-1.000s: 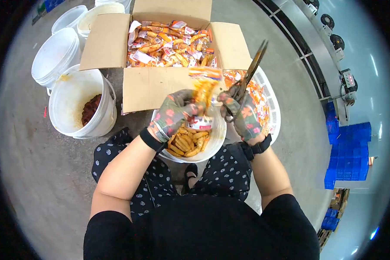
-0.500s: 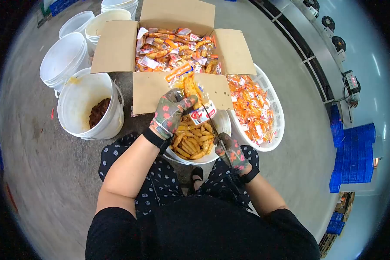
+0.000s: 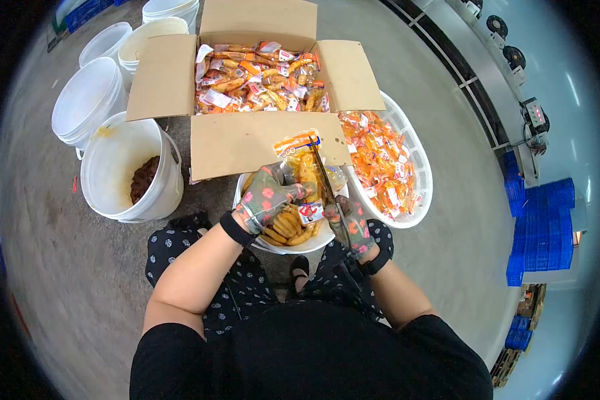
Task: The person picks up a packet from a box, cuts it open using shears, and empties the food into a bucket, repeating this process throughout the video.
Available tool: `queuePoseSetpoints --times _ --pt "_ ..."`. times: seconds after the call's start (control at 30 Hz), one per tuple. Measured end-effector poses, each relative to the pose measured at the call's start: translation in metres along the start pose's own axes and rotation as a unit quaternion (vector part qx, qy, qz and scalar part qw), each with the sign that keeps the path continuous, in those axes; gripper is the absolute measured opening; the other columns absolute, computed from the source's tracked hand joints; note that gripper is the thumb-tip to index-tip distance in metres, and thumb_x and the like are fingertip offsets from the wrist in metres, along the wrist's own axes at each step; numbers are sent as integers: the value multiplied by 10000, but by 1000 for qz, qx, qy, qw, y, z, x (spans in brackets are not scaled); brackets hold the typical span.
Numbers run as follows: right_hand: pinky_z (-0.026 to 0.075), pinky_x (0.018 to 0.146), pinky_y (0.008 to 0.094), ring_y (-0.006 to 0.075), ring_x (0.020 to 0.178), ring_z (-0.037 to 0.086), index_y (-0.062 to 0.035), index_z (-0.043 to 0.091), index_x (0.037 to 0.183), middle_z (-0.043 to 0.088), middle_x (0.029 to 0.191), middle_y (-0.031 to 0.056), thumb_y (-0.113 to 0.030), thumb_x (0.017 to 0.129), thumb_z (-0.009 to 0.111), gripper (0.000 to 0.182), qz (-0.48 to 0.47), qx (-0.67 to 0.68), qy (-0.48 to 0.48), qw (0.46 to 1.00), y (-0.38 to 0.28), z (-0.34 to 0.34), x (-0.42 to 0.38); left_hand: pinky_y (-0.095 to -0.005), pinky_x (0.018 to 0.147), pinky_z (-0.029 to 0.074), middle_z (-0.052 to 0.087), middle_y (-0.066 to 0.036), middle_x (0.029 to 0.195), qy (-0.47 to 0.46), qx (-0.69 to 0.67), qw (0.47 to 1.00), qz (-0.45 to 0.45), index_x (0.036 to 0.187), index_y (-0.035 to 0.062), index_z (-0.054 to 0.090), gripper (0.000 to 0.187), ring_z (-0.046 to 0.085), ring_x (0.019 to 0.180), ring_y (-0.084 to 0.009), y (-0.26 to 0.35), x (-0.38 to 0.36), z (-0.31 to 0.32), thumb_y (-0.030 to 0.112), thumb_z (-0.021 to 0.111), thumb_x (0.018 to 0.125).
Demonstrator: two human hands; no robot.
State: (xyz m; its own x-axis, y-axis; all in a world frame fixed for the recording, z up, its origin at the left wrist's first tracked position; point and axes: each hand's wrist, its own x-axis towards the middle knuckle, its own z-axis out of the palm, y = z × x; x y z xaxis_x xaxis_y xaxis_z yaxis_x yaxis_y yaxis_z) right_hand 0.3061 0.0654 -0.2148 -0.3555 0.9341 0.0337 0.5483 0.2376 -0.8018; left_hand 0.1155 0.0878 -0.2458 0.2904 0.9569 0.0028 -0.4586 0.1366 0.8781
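no print on the packets (image 3: pixel 299 143) is legible.

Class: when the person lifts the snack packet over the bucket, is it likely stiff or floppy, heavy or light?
The snack packet, pinched by the left hand, is thin film, so probably floppy. It looks light: one hand holds it. The glossy wrapper may be slippery.

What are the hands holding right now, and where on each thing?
The left hand grips a snack packet around its lower middle. The right hand holds scissors by the handles, blades against the packet.
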Motion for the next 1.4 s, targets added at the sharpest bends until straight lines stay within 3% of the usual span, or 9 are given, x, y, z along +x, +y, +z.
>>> queuePoseSetpoints --times 0.2,0.33,0.43,0.57,0.6,0.8,0.97,1.23,1.4 --pt "462 725 287 196 831 572 21 530 1024 590 953 116 -139 745 619 334 0 17 -56 998 66 -30 -33 -214 576 440 591 -22 703 73 84 994 -1 805 -27 584 94 523 660 -51 7 4 -19 54 600 758" --pt "475 667 282 148 806 562 16 508 930 575 956 120 -110 714 655 290 229 158 63 958 128 -67 -51 -305 605 453 576 -83 675 19 380 922 65 821 22 592 145 547 612 -232 6 2 -22 144 585 741" --pt "487 659 278 164 816 575 2 427 1021 552 1008 160 -145 709 687 432 143 29 43 988 65 -75 -35 -378 793 417 575 -82 891 15 633 752 182 886 102 588 204 526 884 -257 -24 -2 -16 234 544 737" --pt "485 680 274 167 786 582 -8 381 1104 566 1004 150 -126 704 704 527 2 49 11 999 29 -38 -3 -347 790 421 566 -78 898 -59 624 773 97 882 101 593 217 523 915 -212 -33 3 5 211 538 704" --pt "482 681 275 161 778 584 -6 401 1085 584 972 135 -128 707 702 499 -47 -58 0 997 36 -32 2 -336 778 424 558 -76 909 -97 762 631 111 917 77 572 246 520 916 -203 0 -5 20 199 541 705" --pt "468 749 284 185 836 570 -11 392 1131 576 969 75 -168 711 701 544 44 146 169 974 87 -93 -14 -379 868 383 569 -74 998 -18 686 702 191 1124 133 514 404 499 981 -264 30 -7 4 242 555 737" --pt "473 662 308 182 733 587 -23 543 967 611 807 76 -286 720 682 386 81 -327 239 911 42 -172 23 -392 946 313 509 -115 1148 186 737 624 180 1125 115 517 407 401 1135 -297 52 11 -53 257 562 746" --pt "457 635 357 279 747 581 -25 556 874 607 824 155 -304 743 635 319 -208 -340 -22 917 -10 -61 232 -416 960 265 492 -97 1182 159 743 648 56 1097 127 534 409 373 1159 -297 40 19 -70 294 583 727" --pt "470 704 371 320 808 593 30 576 878 605 850 195 -180 726 513 266 -76 -427 -139 890 -23 37 354 -421 959 264 511 -99 1159 181 730 655 73 1080 130 544 417 375 1154 -299 35 19 -72 279 610 697"
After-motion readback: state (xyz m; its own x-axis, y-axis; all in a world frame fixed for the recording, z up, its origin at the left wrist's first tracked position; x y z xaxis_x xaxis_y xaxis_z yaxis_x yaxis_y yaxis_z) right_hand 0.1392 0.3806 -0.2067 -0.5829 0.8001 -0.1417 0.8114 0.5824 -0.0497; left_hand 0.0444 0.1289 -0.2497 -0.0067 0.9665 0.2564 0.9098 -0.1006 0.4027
